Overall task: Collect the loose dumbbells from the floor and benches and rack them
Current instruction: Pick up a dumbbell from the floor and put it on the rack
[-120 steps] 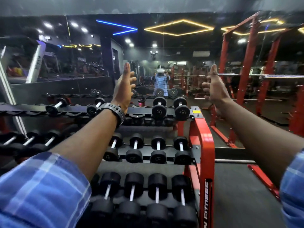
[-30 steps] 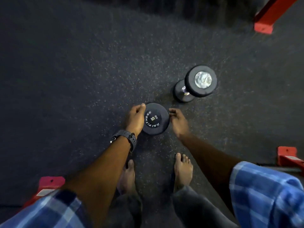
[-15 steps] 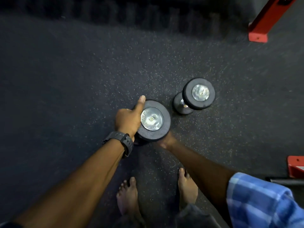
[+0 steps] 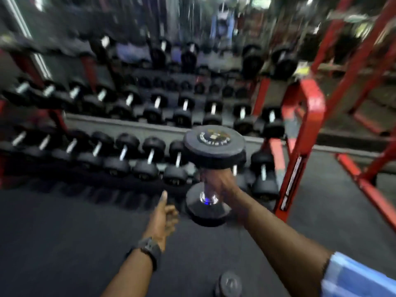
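My right hand (image 4: 220, 183) grips the chrome handle of a black round-headed dumbbell (image 4: 214, 146), held upright in the air in front of the rack's lowest tier. My left hand (image 4: 164, 213) hangs lower and to the left, thumb pointing up, fingers loosely curled, holding nothing. A second loose dumbbell (image 4: 228, 284) stands on the floor at the bottom edge of the view. The red and black three-tier dumbbell rack (image 4: 304, 116) spreads across the view, its rows filled with several black dumbbells. The picture is motion-blurred.
Dark rubber floor (image 4: 64, 243) lies between me and the rack. Red steel frame legs (image 4: 368, 185) of a power rack slant down at the right. A mirror wall (image 4: 222, 22) stands behind the rack.
The view has swung up from the floor to the rack. My right hand has lifted the dumbbell off the floor by its handle; my left hand has let go of its head.
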Demonstrator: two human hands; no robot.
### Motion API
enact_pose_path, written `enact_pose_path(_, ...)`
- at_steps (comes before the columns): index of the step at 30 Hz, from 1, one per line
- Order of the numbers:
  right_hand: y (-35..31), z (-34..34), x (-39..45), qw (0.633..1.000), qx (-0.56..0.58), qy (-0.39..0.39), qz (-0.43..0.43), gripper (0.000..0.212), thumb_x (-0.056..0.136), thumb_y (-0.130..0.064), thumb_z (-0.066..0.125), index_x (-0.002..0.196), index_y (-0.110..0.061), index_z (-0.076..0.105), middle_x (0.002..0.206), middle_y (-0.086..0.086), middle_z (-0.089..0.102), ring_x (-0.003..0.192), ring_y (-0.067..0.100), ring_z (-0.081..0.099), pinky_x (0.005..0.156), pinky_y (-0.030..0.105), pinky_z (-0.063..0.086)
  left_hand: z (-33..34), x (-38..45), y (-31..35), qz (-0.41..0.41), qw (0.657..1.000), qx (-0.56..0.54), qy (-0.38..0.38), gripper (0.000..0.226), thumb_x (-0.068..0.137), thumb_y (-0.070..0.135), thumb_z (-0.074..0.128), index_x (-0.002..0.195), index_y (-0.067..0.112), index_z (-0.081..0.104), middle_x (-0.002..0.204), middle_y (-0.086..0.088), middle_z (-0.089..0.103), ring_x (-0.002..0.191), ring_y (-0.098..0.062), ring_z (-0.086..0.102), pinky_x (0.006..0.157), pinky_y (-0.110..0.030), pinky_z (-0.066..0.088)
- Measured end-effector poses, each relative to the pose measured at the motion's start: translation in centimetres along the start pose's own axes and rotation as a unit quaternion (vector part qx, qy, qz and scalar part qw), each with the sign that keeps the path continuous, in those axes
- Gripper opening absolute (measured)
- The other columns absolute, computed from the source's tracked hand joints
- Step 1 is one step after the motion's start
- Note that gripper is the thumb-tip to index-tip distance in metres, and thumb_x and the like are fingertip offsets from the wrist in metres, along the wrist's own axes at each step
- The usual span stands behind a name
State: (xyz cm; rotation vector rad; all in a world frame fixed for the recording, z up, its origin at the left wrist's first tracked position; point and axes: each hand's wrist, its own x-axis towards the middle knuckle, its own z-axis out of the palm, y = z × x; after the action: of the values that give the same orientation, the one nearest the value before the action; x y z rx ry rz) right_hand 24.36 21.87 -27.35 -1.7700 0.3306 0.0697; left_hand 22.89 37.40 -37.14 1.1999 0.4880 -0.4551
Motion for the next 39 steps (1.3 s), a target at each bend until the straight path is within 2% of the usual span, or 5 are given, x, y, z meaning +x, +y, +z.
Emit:
enact_pose_path(4, -19.3, -3.5, -3.7, 0.975, 0.148, 0.016, -0.167, 0.022, 0.097, -0.009, 0.056, 0.076, -0.013, 0.052, 0.037, -0.01, 0.046, 0.036, 0.011, 0.039, 0.041, 0.02, 0.033, 9.3, -8.5, 7.8, -0.002, 0.906, -0.298, -0.299, 0.095, 0.073, 0.075, 0.057, 0.14, 0.007, 0.052, 0.132, -0.016, 0.057, 0.135, -0.043, 0.046, 0.109, -0.057, 0.036)
enact_pose_path(8, -29.3, -4.5, -9.8, 0.948, 0.197, 0.026, -0.249, 0.024, 0.093, -0.007, 0.056, 0.07, -0.013, 0.059, 0.034, -0.01, 0.043, 0.026, 0.004, 0.033, 0.034, 0.013, 0.033, 15.5, -19.0, 16.1, 0.093, 0.803, -0.467, -0.359, 0.083, 0.07, 0.075, 0.061, 0.134, 0.023, 0.06, 0.137, -0.01, 0.061, 0.124, -0.035, 0.054, 0.114, -0.055, 0.03)
enact_pose_path(24, -34.0, -4.1, -11.8, 0.939, 0.214, 0.099, -0.252, 0.025, 0.085, -0.005, 0.059, 0.06, -0.01, 0.057, 0.036, -0.006, 0.042, 0.031, 0.011, 0.033, 0.043, 0.026, 0.034, 14.9, -23.9, 21.6, 0.038, 0.844, -0.424, -0.327, 0.087, 0.079, 0.072, 0.041, 0.143, 0.013, 0.054, 0.139, -0.021, 0.055, 0.12, -0.037, 0.052, 0.106, -0.051, 0.037)
enact_pose_path(28, -33.4, -5.0, -8.5, 0.942, 0.173, 0.123, -0.261, 0.024, 0.084, -0.005, 0.061, 0.062, -0.01, 0.054, 0.044, -0.002, 0.044, 0.033, 0.009, 0.034, 0.041, 0.024, 0.033, 17.2, -20.9, 21.3, 0.003, 0.834, -0.457, -0.31, 0.083, 0.08, 0.07, 0.046, 0.143, 0.017, 0.054, 0.131, -0.021, 0.057, 0.106, -0.037, 0.056, 0.082, -0.051, 0.046)
enact_pose_path(39, -32.8, -10.4, 10.9, 0.952, 0.174, 0.098, -0.233, 0.004, 0.083, -0.007, 0.058, 0.085, -0.006, 0.062, 0.041, -0.005, 0.04, 0.035, 0.009, 0.032, 0.042, 0.025, 0.031, 25.9, -6.5, 26.8, 0.023, 0.86, -0.424, -0.284, 0.08, 0.085, 0.069, 0.033, 0.146, 0.02, 0.05, 0.148, -0.02, 0.048, 0.125, -0.042, 0.048, 0.095, -0.057, 0.04)
